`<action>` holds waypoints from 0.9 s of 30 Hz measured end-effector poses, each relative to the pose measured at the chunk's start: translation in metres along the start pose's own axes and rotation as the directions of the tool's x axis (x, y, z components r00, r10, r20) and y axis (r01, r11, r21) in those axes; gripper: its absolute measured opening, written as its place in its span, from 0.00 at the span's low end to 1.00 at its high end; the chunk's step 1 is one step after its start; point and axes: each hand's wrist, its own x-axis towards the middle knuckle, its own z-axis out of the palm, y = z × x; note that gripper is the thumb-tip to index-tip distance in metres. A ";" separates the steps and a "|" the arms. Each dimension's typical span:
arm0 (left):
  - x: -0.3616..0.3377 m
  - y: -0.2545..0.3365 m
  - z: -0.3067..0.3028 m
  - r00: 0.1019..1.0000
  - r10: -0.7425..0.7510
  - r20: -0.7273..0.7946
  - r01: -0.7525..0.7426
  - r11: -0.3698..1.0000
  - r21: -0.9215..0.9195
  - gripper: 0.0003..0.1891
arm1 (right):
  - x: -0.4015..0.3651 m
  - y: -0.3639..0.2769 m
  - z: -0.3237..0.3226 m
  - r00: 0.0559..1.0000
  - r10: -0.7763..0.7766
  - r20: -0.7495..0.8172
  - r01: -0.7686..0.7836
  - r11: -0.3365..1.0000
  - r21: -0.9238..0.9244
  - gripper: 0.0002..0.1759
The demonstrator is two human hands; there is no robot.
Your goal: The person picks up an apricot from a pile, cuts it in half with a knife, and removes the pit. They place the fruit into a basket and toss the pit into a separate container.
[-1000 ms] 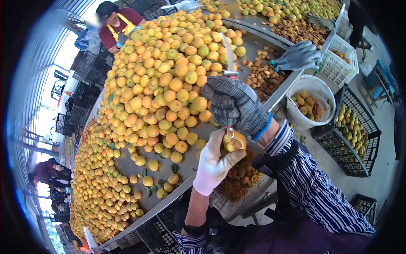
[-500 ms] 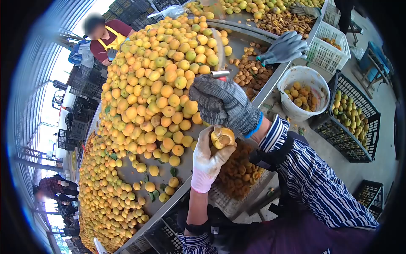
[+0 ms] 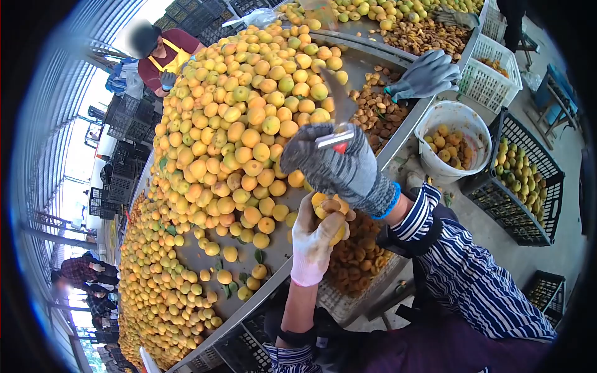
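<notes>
The left hand [image 3: 313,242], in a white glove, is closed around a cut fruit [image 3: 322,204], just below the right hand [image 3: 341,166]. That one, in a grey glove, is clenched on a knife [image 3: 337,138] (blade pointing away), near the edge of a table [image 3: 202,250] heaped with whole fruit [image 3: 239,133]. A pale crate [image 3: 331,306] of fruit pieces [image 3: 357,267] stands below the hands

Bright daylight glares at left; edges dark, fisheye-warped
</notes>
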 end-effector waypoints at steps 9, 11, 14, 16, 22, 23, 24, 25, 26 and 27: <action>0.001 -0.006 0.006 0.974 0.201 -0.107 -0.146 0.911 0.385 0.19 | 0.008 0.009 -0.012 0.998 0.021 0.052 -0.008 0.973 -0.231 0.11; 0.000 -0.007 0.004 0.964 0.248 -0.093 -0.179 0.868 0.464 0.19 | 0.006 0.002 -0.012 0.998 0.036 0.043 -0.022 0.956 -0.292 0.11; 0.000 -0.005 0.002 0.992 0.041 -0.116 -0.019 0.983 0.180 0.20 | 0.007 0.007 -0.009 0.891 -0.370 0.265 0.444 0.579 -0.684 0.11; 0.000 -0.010 0.002 0.995 0.039 -0.093 -0.026 0.991 0.132 0.20 | -0.007 0.005 0.003 0.999 -0.008 0.045 0.021 0.960 -0.280 0.11; -0.001 -0.001 0.010 0.990 0.081 -0.117 -0.042 0.953 0.301 0.21 | 0.011 0.015 -0.013 0.871 -0.387 0.302 0.474 0.505 -0.721 0.11; -0.002 -0.002 0.010 0.989 0.083 -0.119 -0.044 0.953 0.300 0.21 | 0.009 0.009 -0.013 0.999 -0.033 -0.041 0.013 0.913 -0.409 0.10; -0.002 -0.006 0.010 0.986 0.121 -0.117 -0.078 0.944 0.319 0.21 | 0.007 0.002 -0.013 0.880 0.445 -0.167 -0.431 0.895 0.117 0.10; -0.002 -0.009 0.009 0.982 0.154 -0.112 -0.109 0.935 0.338 0.22 | 0.009 -0.012 -0.002 0.756 0.634 -0.164 -0.526 0.737 0.424 0.10; -0.002 -0.011 0.007 0.983 0.148 -0.108 -0.104 0.935 0.338 0.22 | 0.008 -0.005 -0.008 0.754 0.634 -0.170 -0.525 0.738 0.425 0.10; 0.000 -0.011 0.004 0.959 0.280 -0.039 -0.218 0.821 0.528 0.22 | 0.009 0.008 -0.017 0.718 0.691 -0.081 -0.538 0.625 0.565 0.11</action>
